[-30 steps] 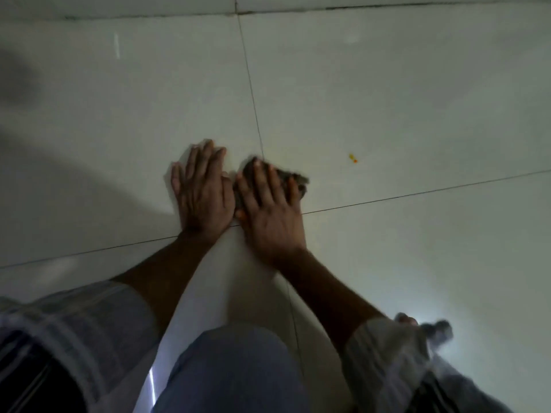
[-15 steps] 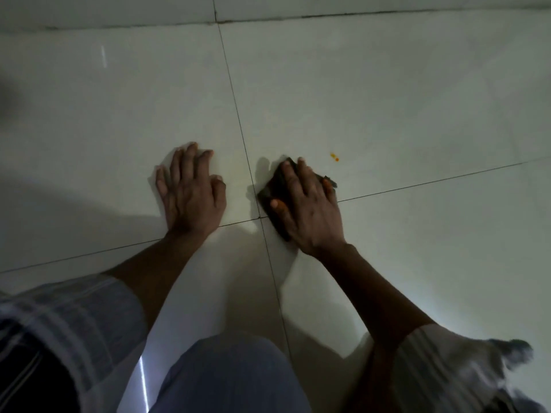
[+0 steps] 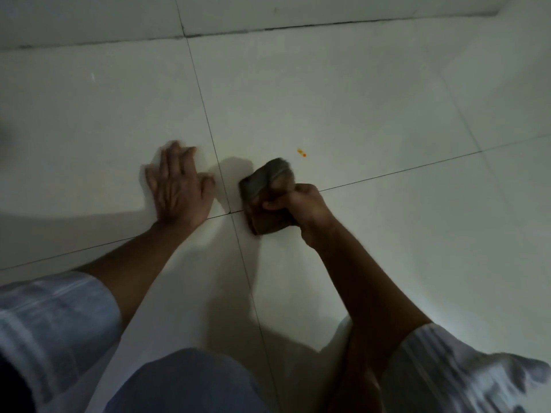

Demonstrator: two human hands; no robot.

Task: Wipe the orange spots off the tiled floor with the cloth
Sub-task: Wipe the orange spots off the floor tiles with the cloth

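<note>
Two small orange spots (image 3: 301,152) lie close together on a pale floor tile (image 3: 343,99). A dark, bunched cloth (image 3: 265,186) sits just below and left of them, near where the grout lines cross. My right hand (image 3: 298,205) is clenched around the near part of the cloth, and the cloth's far end sticks up, a short gap from the spots. My left hand (image 3: 179,189) lies flat on the tile to the left, fingers spread, holding nothing.
A dark grout seam (image 3: 298,26) runs along the far edge of the tiles. My knee (image 3: 185,383) in blue-grey fabric is at the bottom centre. Striped sleeves show at both lower corners. The light is dim.
My right hand went from lying flat on the cloth to clenching it in a fist, bunching it up. It slid right, away from my left hand, which stayed planted.
</note>
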